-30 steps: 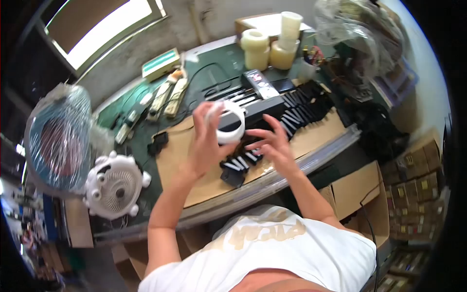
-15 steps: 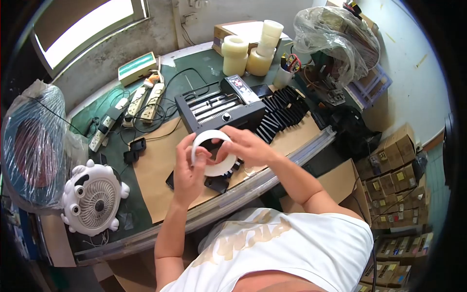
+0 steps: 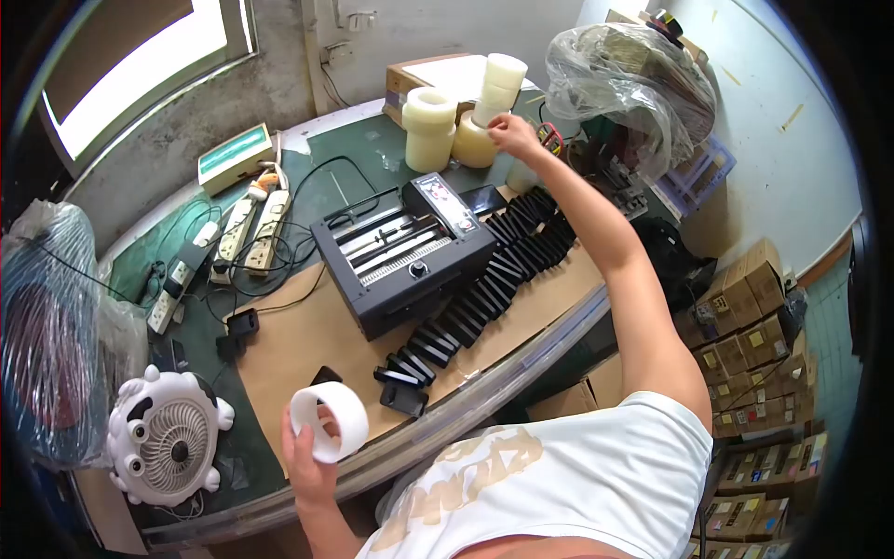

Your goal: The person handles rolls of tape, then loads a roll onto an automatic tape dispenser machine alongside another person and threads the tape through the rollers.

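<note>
Near the front edge of the table, my left hand (image 3: 310,466) grips a white roll of tape (image 3: 346,421), with fingers through its open middle. My right hand (image 3: 512,136) is stretched to the back of the table, its fingers curled together beside the stacked pale tape rolls (image 3: 477,142) and above the pen cup (image 3: 522,177). Whether those fingers hold anything is hidden. Between the hands stands a black machine (image 3: 410,256) with rails and a round knob. A long row of black rectangular pieces (image 3: 484,298) runs along its right side.
Brown paper (image 3: 279,335) covers part of the green tabletop. A white fan (image 3: 172,438) stands at the left, near power strips (image 3: 237,238) and tangled cables. A plastic-wrapped bundle (image 3: 633,93) sits at the back right. Cartons (image 3: 745,298) are stacked at the right.
My right hand has left the roll of tape and moved up to the back of the table. My left hand has lowered toward the front edge, still holding the roll.
</note>
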A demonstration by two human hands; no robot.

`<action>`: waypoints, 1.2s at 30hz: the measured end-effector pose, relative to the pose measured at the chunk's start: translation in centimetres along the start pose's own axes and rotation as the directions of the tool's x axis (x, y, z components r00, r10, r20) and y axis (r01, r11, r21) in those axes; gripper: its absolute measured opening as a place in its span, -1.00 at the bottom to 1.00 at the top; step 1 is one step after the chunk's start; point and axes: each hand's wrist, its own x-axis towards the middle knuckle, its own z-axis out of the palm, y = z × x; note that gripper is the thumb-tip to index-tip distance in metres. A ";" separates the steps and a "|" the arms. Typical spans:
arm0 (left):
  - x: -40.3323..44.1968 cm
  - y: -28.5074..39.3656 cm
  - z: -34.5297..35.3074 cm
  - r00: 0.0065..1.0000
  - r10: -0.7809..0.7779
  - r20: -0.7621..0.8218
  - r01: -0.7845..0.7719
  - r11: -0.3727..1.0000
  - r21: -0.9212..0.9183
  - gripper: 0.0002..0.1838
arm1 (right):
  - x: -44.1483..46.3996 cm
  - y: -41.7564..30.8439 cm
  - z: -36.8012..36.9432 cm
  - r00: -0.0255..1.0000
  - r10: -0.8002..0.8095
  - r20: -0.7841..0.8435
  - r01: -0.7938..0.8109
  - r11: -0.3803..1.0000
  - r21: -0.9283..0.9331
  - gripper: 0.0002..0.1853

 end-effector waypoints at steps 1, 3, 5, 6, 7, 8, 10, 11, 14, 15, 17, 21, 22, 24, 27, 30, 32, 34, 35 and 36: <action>0.0 -0.1 0.0 0.999 0.001 -0.044 -0.002 1.000 -0.011 -0.45 | 1.9 0.9 -0.1 1.000 0.007 -0.017 -0.007 1.000 -0.026 -0.62; 0.8 -1.7 -1.1 0.988 0.068 -0.136 -0.062 0.997 0.047 -0.46 | 4.1 1.0 -0.1 0.987 -0.145 -0.066 0.129 0.971 -0.201 -0.52; 1.3 -2.2 -1.8 0.986 0.077 -0.150 -0.070 0.996 0.054 -0.45 | 4.0 -1.7 0.4 0.962 -0.274 0.012 0.265 0.919 -0.293 -0.42; 1.7 -2.3 -1.7 0.986 0.076 -0.150 -0.067 0.996 0.062 -0.44 | 4.2 -2.8 1.1 0.941 -0.335 0.051 0.332 0.883 -0.332 -0.37; 2.1 -2.4 -1.4 0.986 0.075 -0.149 -0.065 0.996 0.068 -0.44 | 5.5 -2.6 2.5 0.946 -0.315 0.082 0.324 0.886 -0.332 -0.33; 2.3 -2.4 -1.2 0.986 0.073 -0.150 -0.062 0.995 0.076 -0.44 | 7.2 -2.3 4.1 0.949 -0.294 0.115 0.316 0.889 -0.330 -0.29; 2.8 -2.1 -0.3 0.985 0.083 -0.151 -0.073 0.995 0.071 -0.43 | 9.6 -2.7 6.7 0.957 -0.232 0.174 0.281 0.890 -0.359 -0.23; 3.0 -2.0 0.2 0.985 0.090 -0.150 -0.080 0.994 0.070 -0.42 | 9.9 -2.8 7.6 0.961 -0.206 0.182 0.262 0.889 -0.376 -0.22; 3.3 -1.8 1.4 0.960 0.180 -0.215 -0.189 0.982 -0.024 -0.38 | 11.0 -2.9 9.7 0.974 -0.177 0.143 0.222 0.874 -0.432 -0.24; 3.5 -1.4 1.6 0.974 0.176 -0.143 -0.187 0.980 -0.069 -0.36 | 11.3 -2.5 10.2 0.972 -0.198 0.129 0.234 0.886 -0.401 -0.26; 3.5 -0.5 1.8 0.985 0.172 0.007 -0.168 0.973 -0.161 -0.33 | 11.8 -1.8 10.3 0.967 -0.236 0.096 0.255 0.904 -0.343 -0.31; 3.3 0.0 3.2 0.969 0.186 -0.163 -0.211 0.965 -0.157 -0.34 | 9.0 -3.9 7.9 0.993 -0.068 0.098 0.061 0.996 0.071 -0.25; 3.6 0.2 2.9 0.971 0.188 -0.149 -0.206 0.972 -0.114 -0.36 | 7.2 -4.7 6.8 0.988 -0.146 0.056 0.131 0.970 0.206 -0.27; 4.7 1.6 3.2 0.985 0.165 -0.040 -0.168 0.984 -0.067 -0.38 | 4.7 -5.7 5.5 0.963 -0.176 0.205 0.059 0.878 0.476 -0.52; 6.9 3.6 3.9 0.982 0.180 0.052 -0.185 0.978 0.097 -0.33 | -6.3 -12.3 1.8 0.901 -0.307 0.305 -0.116 0.508 0.854 -0.44; 7.3 5.8 6.0 0.981 0.178 0.076 -0.177 0.984 -0.020 -0.42 | -12.4 -14.5 1.7 0.756 -0.422 0.500 -0.418 0.277 0.865 -0.33; 6.3 7.2 4.6 0.967 0.086 0.240 -0.028 0.972 -0.235 -0.39 | -19.0 -17.4 1.8 0.681 -0.524 0.511 -0.441 0.262 0.858 -0.31; 4.5 7.6 3.3 0.953 0.138 0.271 -0.071 0.967 -0.244 -0.34 | -24.6 -19.6 1.5 0.592 -0.590 0.549 -0.449 0.323 0.833 -0.32; 3.6 7.2 1.7 0.944 0.187 0.273 -0.142 0.974 -0.175 -0.31 | -27.0 -20.4 1.5 0.580 -0.553 0.598 -0.484 0.357 0.799 -0.32; 2.3 6.9 0.4 0.934 0.227 0.277 -0.206 0.973 -0.102 -0.28 | -28.3 -20.1 2.0 0.481 -0.610 0.630 -0.497 0.402 0.769 -0.35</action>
